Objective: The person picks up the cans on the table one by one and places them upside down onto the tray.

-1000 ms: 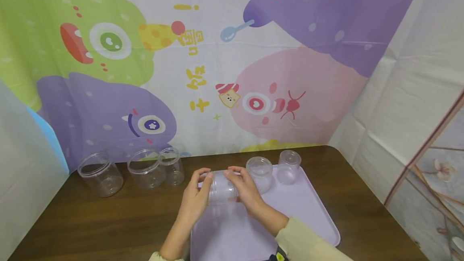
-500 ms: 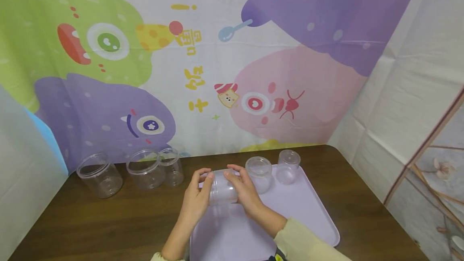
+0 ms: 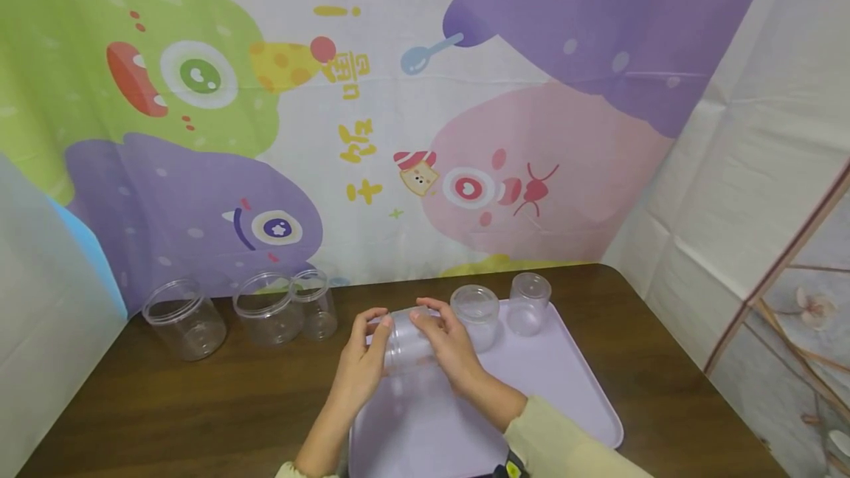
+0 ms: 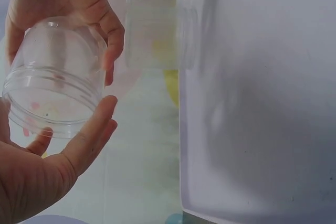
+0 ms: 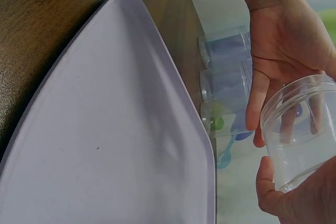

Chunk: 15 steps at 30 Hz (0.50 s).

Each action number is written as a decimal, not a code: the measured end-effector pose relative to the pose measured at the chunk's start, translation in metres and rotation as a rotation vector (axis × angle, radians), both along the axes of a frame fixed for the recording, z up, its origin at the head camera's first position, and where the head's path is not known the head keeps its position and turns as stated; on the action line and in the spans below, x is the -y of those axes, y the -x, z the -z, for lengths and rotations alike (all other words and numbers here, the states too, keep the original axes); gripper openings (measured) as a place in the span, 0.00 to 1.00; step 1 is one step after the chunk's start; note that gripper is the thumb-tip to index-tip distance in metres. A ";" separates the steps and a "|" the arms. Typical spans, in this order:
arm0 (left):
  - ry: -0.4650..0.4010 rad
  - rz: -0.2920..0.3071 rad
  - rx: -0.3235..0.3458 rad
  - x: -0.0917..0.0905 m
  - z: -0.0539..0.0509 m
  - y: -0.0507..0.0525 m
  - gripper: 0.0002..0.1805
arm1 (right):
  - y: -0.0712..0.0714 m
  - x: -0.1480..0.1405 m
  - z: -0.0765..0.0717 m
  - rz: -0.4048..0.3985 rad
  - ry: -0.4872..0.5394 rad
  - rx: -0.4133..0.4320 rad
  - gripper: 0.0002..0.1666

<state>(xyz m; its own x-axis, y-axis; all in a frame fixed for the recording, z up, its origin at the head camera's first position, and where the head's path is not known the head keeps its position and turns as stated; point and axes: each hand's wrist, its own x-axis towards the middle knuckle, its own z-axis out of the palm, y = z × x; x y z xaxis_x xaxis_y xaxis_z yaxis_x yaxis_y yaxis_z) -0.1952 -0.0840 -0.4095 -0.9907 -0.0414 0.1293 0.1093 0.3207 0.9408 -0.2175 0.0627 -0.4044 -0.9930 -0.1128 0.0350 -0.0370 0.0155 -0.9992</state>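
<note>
Standing mouth-up on the dark brown wooden table (image 3: 199,419): three clear, open-topped plastic jars (image 3: 186,324), set back, probably leaving hand room. Left hand (image 3: 358,360) grips the rim end of a clear cylindrical plastic jar (image 3: 406,349), sideways above the lilac rectangular tray (image 3: 544,397); right hand (image 3: 457,356) grips its base end, likely steadying smooth walls. Farther right, on tray: two clear stout plastic jars (image 3: 474,319), seemingly mouth-down, perhaps for stability.

We see an indoor, booth-like place: a cartoon-printed cloth (image 3: 372,242) hangs behind the wood-grained table (image 3: 232,404), and pale sheets (image 3: 704,190) close both sides. Whether this is a home, we cannot tell.
</note>
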 end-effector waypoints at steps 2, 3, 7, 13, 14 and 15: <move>-0.005 0.012 0.003 0.000 0.000 0.000 0.23 | 0.000 -0.001 -0.001 0.004 -0.009 0.000 0.26; -0.007 0.017 0.005 0.000 0.000 0.000 0.23 | 0.000 -0.001 -0.001 0.006 -0.013 0.000 0.26; -0.009 0.026 0.007 0.002 0.002 0.000 0.26 | -0.001 -0.002 -0.003 0.013 -0.039 -0.003 0.26; 0.032 -0.007 0.010 0.010 0.002 -0.001 0.27 | -0.003 -0.004 -0.004 0.021 -0.096 -0.020 0.25; 0.043 -0.014 0.008 0.012 0.002 -0.002 0.27 | -0.003 -0.005 -0.005 0.022 -0.103 -0.020 0.25; 0.057 -0.021 0.004 0.013 0.002 -0.002 0.26 | -0.004 -0.005 -0.005 0.024 -0.110 -0.021 0.25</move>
